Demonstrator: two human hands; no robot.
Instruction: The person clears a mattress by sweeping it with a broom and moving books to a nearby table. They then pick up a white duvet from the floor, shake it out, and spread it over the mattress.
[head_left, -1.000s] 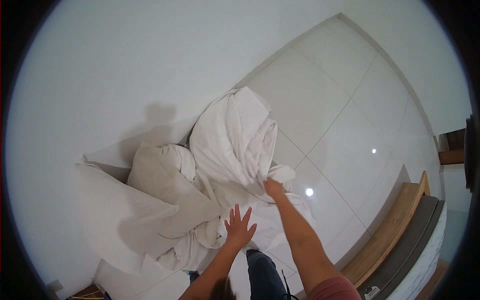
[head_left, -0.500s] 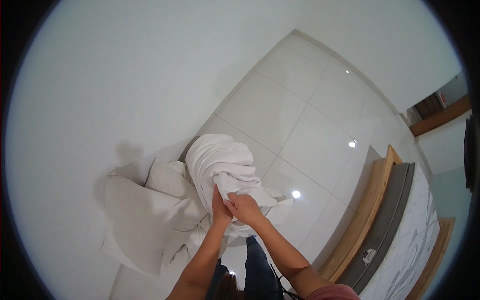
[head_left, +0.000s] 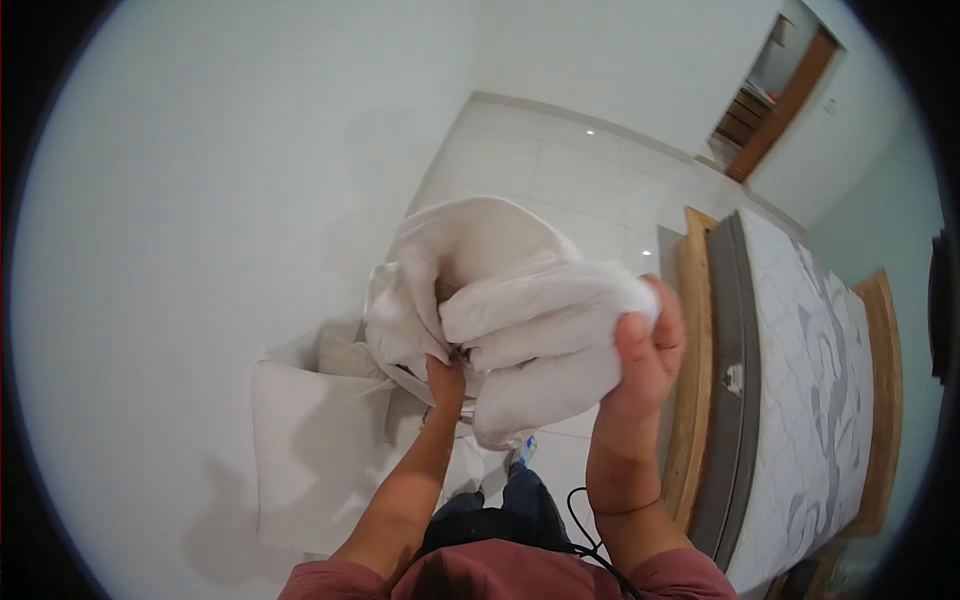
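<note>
A thick white blanket [head_left: 540, 310], bunched in several heavy folds, hangs in front of me above the floor. My right hand [head_left: 648, 350] grips its right edge, thumb on the near side and fingers wrapped round the cloth. On the left, my left hand [head_left: 446, 378] is closed on a lower fold; part of its fingers is hidden in the cloth. The far part of the blanket bulges up in a rounded loop, and its lower left part hides some of what lies beneath.
A large off-white pillow [head_left: 310, 440] lies at the lower left by the white wall [head_left: 220, 200], with another cushion-like piece [head_left: 350, 358] behind it. To the right stands a wooden bed frame [head_left: 692, 300] with a grey-sided patterned mattress [head_left: 800, 390]. Beyond the tiled floor [head_left: 520, 150] is a doorway [head_left: 765, 100].
My right hand has moved up and right, spreading from my left hand and lifting the blanket off the pile. The view has tilted up, showing more of the bed and doorway.
</note>
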